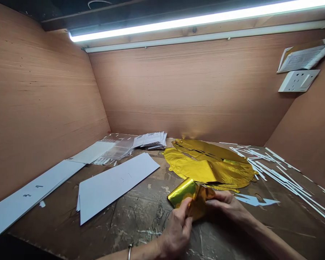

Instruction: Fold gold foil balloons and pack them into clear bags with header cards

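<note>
Both my hands grip one folded gold foil balloon (182,192) over the front middle of the table. My left hand (178,225) pinches its near edge between thumb and fingers. On the other side, my right hand (227,204) is closed on the crumpled right end. The left part of this foil is folded into a smooth, shiny flap. Just behind it lies a pile of flat gold foil balloons (213,169), with small tabs along their edges. Part of the held foil is hidden by my fingers.
Long white card sheets (116,187) lie left of my hands, with another long card (38,187) along the left wall. Clear plastic bags (121,148) and stacked printed packets (150,140) sit at the back. Thin white sticks (284,180) are scattered right, near a cut blue-white scrap (257,200).
</note>
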`<act>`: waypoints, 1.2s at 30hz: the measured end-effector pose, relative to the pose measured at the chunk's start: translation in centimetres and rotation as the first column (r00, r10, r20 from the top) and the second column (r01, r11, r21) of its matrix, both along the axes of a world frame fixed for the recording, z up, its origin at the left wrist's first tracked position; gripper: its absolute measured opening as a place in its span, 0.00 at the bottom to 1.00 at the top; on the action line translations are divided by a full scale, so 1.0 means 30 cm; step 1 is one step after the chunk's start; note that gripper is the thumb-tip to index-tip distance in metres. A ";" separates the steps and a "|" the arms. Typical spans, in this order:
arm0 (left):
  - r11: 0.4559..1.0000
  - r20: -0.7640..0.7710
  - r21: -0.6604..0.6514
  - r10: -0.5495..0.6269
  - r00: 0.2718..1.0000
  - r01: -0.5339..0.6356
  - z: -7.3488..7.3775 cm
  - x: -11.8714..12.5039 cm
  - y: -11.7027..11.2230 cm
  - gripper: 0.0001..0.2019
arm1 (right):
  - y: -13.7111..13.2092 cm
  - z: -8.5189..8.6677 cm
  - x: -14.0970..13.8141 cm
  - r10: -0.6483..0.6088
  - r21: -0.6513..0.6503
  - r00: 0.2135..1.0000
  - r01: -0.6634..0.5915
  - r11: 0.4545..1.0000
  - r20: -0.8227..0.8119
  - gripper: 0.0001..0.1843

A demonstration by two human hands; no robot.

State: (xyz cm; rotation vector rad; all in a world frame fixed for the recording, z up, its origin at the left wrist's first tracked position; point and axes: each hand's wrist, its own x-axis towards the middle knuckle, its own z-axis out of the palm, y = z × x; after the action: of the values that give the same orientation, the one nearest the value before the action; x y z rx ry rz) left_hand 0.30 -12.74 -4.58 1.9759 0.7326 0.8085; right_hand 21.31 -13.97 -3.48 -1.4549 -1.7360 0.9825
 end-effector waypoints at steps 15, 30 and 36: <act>0.780 -0.530 0.460 -0.142 0.836 0.424 0.100 -0.136 0.098 0.40 | 0.122 0.039 -0.135 -0.009 0.045 0.696 -0.034 0.998 0.718 0.12; 0.637 -0.658 0.599 0.046 0.752 0.485 0.054 -0.090 0.078 0.23 | 0.210 0.079 -0.142 0.175 -0.094 0.525 -0.178 0.980 0.833 0.14; 0.495 -0.609 0.719 0.111 0.785 0.488 0.013 -0.076 0.117 0.19 | 0.236 0.081 -0.132 0.174 -0.106 0.546 -0.155 0.982 0.820 0.14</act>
State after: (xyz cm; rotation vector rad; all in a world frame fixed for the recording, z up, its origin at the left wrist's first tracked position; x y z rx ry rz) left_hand -1.99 -9.23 -4.20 3.2822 0.3940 0.3777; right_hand 17.36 -6.89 -1.04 -1.9810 -2.5697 0.3534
